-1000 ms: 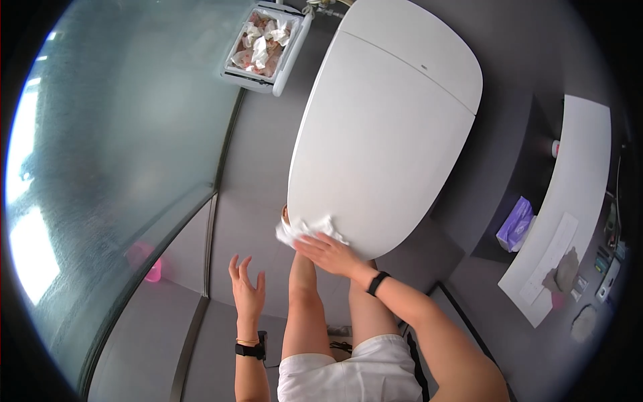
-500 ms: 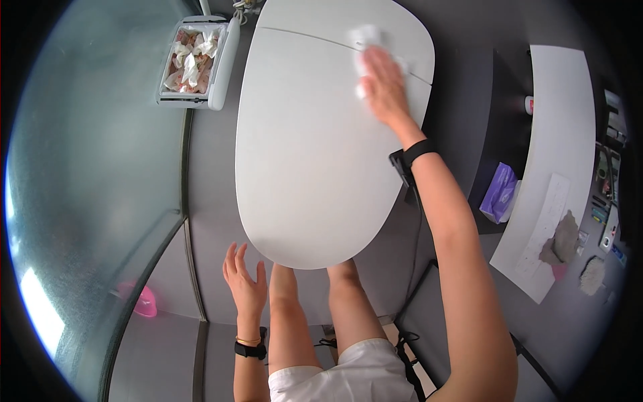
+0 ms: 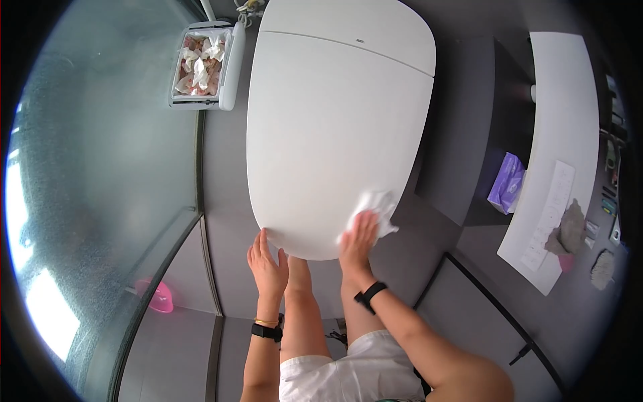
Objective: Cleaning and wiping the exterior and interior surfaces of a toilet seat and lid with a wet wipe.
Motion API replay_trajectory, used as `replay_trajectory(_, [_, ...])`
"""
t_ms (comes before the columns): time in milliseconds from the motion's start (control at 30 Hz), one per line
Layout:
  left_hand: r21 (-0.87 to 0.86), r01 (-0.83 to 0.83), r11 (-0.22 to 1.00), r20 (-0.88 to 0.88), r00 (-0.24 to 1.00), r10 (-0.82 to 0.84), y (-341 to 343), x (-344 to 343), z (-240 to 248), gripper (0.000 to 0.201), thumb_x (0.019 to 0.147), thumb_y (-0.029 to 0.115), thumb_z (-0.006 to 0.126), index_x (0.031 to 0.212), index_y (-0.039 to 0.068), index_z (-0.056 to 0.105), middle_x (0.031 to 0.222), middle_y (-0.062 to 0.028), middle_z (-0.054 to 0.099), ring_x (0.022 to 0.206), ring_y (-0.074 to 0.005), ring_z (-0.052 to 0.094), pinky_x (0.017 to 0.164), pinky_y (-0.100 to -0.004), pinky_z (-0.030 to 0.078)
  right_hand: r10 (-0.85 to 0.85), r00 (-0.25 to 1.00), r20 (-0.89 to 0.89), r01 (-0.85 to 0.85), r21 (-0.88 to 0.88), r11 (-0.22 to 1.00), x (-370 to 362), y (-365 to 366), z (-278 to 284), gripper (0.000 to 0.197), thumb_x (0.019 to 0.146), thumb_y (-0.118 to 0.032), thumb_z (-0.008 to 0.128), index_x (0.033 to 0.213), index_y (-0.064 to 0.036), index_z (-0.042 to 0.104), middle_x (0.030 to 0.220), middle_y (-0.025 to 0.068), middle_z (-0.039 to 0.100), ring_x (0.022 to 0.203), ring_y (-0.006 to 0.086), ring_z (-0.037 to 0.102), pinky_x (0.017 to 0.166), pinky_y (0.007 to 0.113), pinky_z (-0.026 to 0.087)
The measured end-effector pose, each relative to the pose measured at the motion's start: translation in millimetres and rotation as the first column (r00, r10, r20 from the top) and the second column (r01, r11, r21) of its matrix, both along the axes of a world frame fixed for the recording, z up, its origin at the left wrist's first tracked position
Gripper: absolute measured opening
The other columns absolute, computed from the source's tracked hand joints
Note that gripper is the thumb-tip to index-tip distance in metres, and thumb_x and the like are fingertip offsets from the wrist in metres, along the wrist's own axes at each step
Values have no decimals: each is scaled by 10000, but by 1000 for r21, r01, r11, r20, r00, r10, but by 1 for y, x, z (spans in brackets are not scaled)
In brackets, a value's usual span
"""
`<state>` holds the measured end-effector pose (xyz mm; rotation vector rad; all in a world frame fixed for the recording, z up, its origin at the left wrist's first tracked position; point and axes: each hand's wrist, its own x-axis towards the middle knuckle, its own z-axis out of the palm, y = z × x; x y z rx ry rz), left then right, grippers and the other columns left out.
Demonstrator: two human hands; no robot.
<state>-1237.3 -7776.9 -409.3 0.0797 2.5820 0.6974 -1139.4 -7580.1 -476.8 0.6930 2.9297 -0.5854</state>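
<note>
Below me is a smooth white toilet lid (image 3: 335,120) with a rounded near end and a seam across its far part. My right hand (image 3: 359,234) presses a crumpled white tissue (image 3: 377,204) on the near right edge of the lid, with part of the tissue sticking out past the fingers. A black band is on my right wrist. My left hand (image 3: 268,268) is at the lid's near left edge, its fingers spread and holding nothing; whether the fingertips touch the rim I cannot tell.
A white bin (image 3: 231,74) full of used tissues stands at the far left, beside a frosted glass panel (image 3: 114,134). On the right are a white counter (image 3: 566,100), a purple tissue pack (image 3: 508,182) and a grey cloth (image 3: 569,229). A pink basin (image 3: 161,298) shows at lower left.
My right hand has brought the tissue from the far right part of the lid to its near right edge. My left hand has shifted slightly right and stays at the near left edge.
</note>
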Motion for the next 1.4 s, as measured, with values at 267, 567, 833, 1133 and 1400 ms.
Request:
replay_trajectory(267, [40, -54, 998, 2, 999, 54, -15, 9, 0, 580, 795, 43, 612, 1335, 39, 398, 1249, -150, 490, 1099, -285, 509, 976, -426, 352, 815, 579, -15, -812, 76, 578, -138, -36, 14, 537, 931, -357, 389, 1444, -225, 297, 1524, -64, 206, 1410, 151, 159, 1165, 399, 64])
replay_trajectory(567, [53, -175, 983, 59, 983, 172, -57, 18, 15, 445, 816, 58, 606, 1240, 46, 474, 1257, -166, 455, 1072, -306, 514, 932, -417, 405, 98, 976, -193, -52, 231, 972, -177, 147, 2, 464, 938, -192, 386, 1390, -85, 373, 1473, 123, 299, 1377, 323, 219, 1107, 485, 195])
replay_trajectory(833, [140, -264, 954, 66, 964, 257, -97, 17, 45, 370, 854, 71, 591, 1211, 36, 501, 1279, -149, 420, 1020, -246, 542, 875, -367, 457, -729, 618, -294, 735, -113, 669, -23, 5, -28, 477, 963, -161, 312, 1395, 39, 281, 1425, 275, 291, 1303, 393, 333, 1078, 425, 304])
replay_trajectory(1133, [152, -187, 971, 6, 982, 188, -130, 21, 75, 370, 828, 76, 613, 1183, 59, 511, 1295, -172, 412, 979, -278, 574, 833, -381, 482, -628, 229, 744, 609, -613, -504, -15, -164, 24, 431, 987, -264, 307, 1248, 55, 434, 1169, 161, 550, 1021, 287, 568, 878, 349, 477])
replay_trajectory(1400, [132, -191, 973, 15, 982, 190, -137, 18, 87, 360, 811, 78, 624, 1155, 62, 519, 1304, -178, 412, 972, -297, 584, 830, -393, 491, 473, 594, 651, 782, -604, -151, -16, -88, 155, 371, 987, -302, 363, 1113, -28, 579, 1007, 16, 616, 896, 102, 579, 809, 273, 465])
